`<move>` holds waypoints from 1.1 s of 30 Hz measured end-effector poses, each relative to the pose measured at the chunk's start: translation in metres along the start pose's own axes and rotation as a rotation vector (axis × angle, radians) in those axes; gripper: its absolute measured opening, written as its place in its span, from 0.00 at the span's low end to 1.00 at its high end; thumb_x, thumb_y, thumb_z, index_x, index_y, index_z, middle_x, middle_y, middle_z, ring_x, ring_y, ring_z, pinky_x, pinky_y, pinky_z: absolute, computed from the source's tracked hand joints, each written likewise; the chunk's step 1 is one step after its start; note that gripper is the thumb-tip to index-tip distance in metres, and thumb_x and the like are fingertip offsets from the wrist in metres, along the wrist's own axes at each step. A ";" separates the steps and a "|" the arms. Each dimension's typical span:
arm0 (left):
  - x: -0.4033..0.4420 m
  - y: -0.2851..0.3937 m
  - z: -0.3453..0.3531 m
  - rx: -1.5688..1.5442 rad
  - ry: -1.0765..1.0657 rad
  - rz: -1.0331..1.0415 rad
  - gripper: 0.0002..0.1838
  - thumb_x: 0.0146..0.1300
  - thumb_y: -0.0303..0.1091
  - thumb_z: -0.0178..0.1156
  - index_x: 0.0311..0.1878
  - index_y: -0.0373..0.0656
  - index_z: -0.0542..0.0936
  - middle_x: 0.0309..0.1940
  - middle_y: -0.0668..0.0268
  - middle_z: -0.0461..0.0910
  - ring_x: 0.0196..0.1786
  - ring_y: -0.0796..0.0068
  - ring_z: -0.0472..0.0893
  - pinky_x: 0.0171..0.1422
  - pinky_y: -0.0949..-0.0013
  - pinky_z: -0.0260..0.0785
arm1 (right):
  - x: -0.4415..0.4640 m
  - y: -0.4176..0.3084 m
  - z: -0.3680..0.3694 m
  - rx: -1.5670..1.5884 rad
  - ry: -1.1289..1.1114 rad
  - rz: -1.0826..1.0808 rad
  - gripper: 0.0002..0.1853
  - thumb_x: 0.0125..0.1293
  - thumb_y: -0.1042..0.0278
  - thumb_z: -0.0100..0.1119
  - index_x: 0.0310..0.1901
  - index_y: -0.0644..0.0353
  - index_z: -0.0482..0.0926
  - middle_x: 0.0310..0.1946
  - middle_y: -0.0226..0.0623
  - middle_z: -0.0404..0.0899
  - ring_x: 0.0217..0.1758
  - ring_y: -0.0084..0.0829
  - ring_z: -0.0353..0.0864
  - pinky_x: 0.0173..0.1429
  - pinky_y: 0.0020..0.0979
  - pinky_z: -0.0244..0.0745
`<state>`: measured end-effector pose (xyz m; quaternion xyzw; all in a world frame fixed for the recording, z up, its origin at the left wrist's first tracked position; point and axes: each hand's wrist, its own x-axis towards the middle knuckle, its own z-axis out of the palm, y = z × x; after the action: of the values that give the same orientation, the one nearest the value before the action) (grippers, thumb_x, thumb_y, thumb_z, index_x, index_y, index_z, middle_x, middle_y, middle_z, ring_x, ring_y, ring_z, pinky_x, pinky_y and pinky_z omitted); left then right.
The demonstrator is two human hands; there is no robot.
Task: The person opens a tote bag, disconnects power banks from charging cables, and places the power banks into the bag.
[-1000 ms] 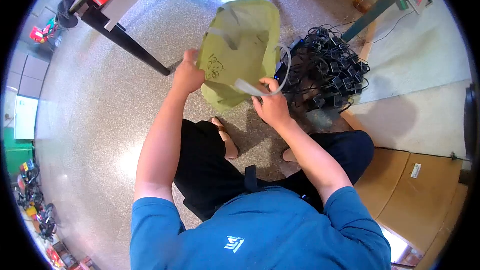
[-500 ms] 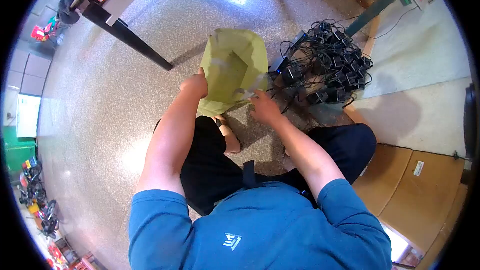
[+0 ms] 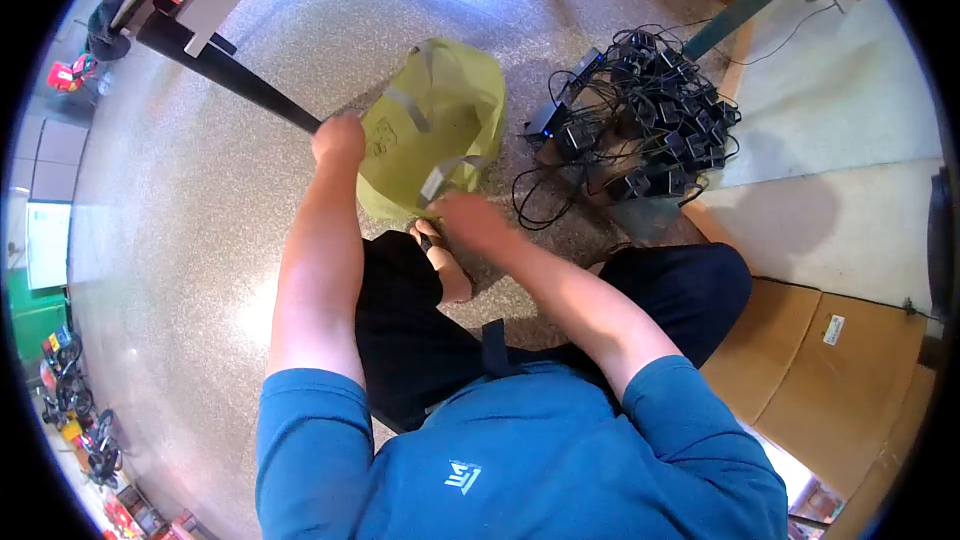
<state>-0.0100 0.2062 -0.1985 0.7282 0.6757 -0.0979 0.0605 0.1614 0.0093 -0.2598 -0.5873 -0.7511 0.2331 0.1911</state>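
Observation:
A yellow-green tote bag with grey handles stands on the floor in front of me, its mouth gaping toward me. At its left edge, my left hand is closed on the bag's side. My right hand, smeared by motion, is closed at the near rim, right beside the front handle. Its fingertips are partly hidden. The inside of the bag shows bare yellow-green fabric, though its bottom is not fully visible. Just below the bag is my foot in a sandal.
To the right lies a tangled heap of black power adapters and cables, with black boxes showing blue lights beside it. A table leg slants in at upper left. Flattened cardboard leans at lower right.
Both hands have moved left, the right one farther and across the bag's front. The bag has shifted left and turned, and its left side is pulled outward.

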 end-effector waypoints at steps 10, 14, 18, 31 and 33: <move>0.034 -0.033 0.011 0.008 0.088 -0.134 0.15 0.68 0.32 0.52 0.51 0.47 0.86 0.52 0.58 0.85 0.56 0.58 0.85 0.57 0.57 0.79 | 0.012 -0.029 0.015 -0.141 0.029 -0.083 0.21 0.61 0.69 0.56 0.58 0.51 0.78 0.57 0.38 0.77 0.62 0.45 0.76 0.55 0.43 0.78; 0.042 -0.032 0.016 -0.021 0.023 -0.115 0.15 0.67 0.32 0.54 0.52 0.46 0.85 0.55 0.56 0.83 0.58 0.56 0.83 0.58 0.56 0.78 | 0.025 0.023 0.008 -0.493 0.144 0.013 0.29 0.66 0.68 0.55 0.70 0.47 0.69 0.63 0.37 0.74 0.74 0.43 0.63 0.72 0.56 0.61; 0.047 -0.023 0.024 0.002 -0.028 -0.041 0.22 0.62 0.33 0.60 0.61 0.46 0.77 0.63 0.53 0.76 0.63 0.51 0.78 0.62 0.52 0.76 | 0.038 0.047 0.019 -0.628 0.120 0.004 0.25 0.67 0.66 0.54 0.67 0.47 0.74 0.61 0.37 0.75 0.74 0.40 0.62 0.72 0.62 0.57; 0.051 -0.004 0.083 0.360 0.061 0.132 0.48 0.55 0.56 0.69 0.76 0.54 0.60 0.67 0.57 0.71 0.67 0.51 0.73 0.67 0.48 0.68 | 0.008 0.011 0.047 -0.503 0.014 -0.102 0.04 0.54 0.65 0.60 0.30 0.47 0.84 0.35 0.27 0.78 0.48 0.34 0.76 0.52 0.48 0.66; 0.074 -0.014 0.094 0.250 0.000 0.139 0.34 0.63 0.51 0.63 0.72 0.53 0.70 0.61 0.57 0.78 0.63 0.52 0.78 0.66 0.49 0.69 | -0.013 0.007 0.044 -0.462 0.025 -0.155 0.03 0.53 0.65 0.60 0.28 0.47 0.84 0.34 0.29 0.79 0.47 0.35 0.76 0.49 0.46 0.65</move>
<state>-0.0251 0.2587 -0.3063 0.7750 0.6062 -0.1770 -0.0240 0.1458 -0.0077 -0.3000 -0.5590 -0.8248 0.0323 0.0783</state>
